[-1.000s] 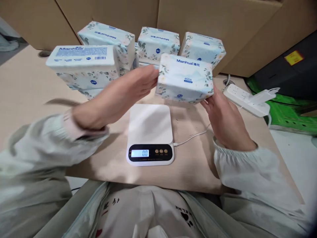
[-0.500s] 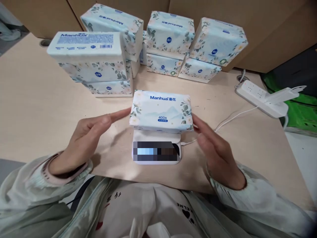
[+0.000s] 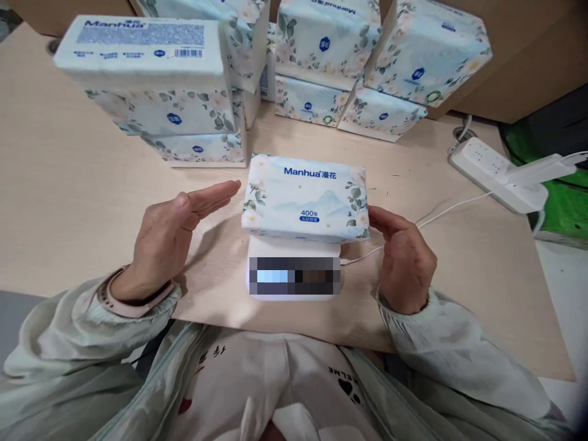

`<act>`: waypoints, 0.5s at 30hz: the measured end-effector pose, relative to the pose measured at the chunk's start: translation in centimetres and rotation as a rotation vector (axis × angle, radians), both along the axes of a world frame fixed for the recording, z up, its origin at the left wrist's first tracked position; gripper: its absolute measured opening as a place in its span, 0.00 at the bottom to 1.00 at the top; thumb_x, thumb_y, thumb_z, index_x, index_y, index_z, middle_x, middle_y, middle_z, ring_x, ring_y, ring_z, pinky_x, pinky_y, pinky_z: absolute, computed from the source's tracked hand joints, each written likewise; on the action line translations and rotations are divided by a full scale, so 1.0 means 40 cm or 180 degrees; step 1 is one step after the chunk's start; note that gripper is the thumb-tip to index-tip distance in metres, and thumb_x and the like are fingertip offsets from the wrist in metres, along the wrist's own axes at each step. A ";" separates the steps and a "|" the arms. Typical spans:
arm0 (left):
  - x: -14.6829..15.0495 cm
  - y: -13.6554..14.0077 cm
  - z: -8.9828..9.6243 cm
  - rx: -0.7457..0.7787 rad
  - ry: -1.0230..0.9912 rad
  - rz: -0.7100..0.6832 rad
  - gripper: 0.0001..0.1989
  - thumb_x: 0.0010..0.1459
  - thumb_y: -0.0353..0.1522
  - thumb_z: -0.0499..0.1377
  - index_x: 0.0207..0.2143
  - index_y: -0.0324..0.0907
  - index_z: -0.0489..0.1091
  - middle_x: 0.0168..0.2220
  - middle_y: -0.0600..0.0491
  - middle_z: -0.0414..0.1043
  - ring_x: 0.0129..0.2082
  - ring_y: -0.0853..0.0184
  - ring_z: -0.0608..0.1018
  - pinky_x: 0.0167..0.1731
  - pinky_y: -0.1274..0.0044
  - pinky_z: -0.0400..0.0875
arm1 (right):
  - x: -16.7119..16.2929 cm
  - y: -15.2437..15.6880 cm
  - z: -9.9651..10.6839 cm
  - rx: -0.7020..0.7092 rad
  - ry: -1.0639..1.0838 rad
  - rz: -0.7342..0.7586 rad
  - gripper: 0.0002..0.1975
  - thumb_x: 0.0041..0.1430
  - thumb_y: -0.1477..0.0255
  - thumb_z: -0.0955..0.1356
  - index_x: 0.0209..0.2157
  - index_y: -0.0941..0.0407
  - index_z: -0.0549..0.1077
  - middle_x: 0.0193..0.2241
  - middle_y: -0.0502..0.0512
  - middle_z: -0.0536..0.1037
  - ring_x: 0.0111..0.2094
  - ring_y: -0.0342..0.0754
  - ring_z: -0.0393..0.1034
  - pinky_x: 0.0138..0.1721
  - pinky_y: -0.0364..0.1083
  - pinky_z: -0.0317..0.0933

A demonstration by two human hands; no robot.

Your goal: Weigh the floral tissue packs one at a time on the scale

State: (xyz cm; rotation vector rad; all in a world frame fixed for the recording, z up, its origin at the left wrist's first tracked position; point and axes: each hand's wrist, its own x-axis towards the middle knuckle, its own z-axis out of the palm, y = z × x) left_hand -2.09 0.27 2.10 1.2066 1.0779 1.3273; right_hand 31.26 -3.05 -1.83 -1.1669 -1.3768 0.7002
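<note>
A pack of tissues (image 3: pixel 307 199) with a floral, pale blue print rests on a small white kitchen scale (image 3: pixel 294 248), whose display is blurred out. My left hand (image 3: pixel 172 229) is open beside the pack's left end, fingers stretched toward it with a small gap between. At the right end is my right hand (image 3: pixel 407 260), its fingers extended and close against the pack; whether they touch it I cannot tell. Neither hand grips anything. A white cable runs from the scale's right side behind my right hand.
Stacked tissue packs (image 3: pixel 156 113) stand at the back left, and more stacks (image 3: pixel 328 61) stand at the back middle and right. A white power strip (image 3: pixel 498 174) with a plug in it lies on the right of the wooden table (image 3: pixel 68 202). Cardboard (image 3: pixel 519 55) rises behind.
My left hand has drawn away from the pack's left end, leaving a gap. My right hand has shifted slightly outward. The pack stays on the scale, and the camera view has tilted a little.
</note>
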 end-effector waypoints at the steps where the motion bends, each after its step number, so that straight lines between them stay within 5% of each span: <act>1: 0.002 0.000 0.001 0.0003 -0.0006 0.0024 0.20 0.76 0.46 0.59 0.49 0.49 0.89 0.55 0.53 0.87 0.63 0.52 0.85 0.72 0.57 0.76 | 0.001 0.001 -0.001 0.0032 -0.0020 0.0028 0.18 0.79 0.61 0.66 0.60 0.44 0.84 0.59 0.53 0.86 0.62 0.58 0.81 0.67 0.63 0.74; 15: 0.000 0.001 0.002 0.0041 -0.0028 -0.0035 0.21 0.76 0.45 0.59 0.50 0.46 0.89 0.56 0.49 0.87 0.64 0.51 0.84 0.72 0.57 0.74 | -0.004 -0.003 0.000 -0.0042 -0.0014 0.0032 0.17 0.79 0.60 0.66 0.59 0.42 0.84 0.58 0.51 0.87 0.61 0.55 0.81 0.65 0.61 0.74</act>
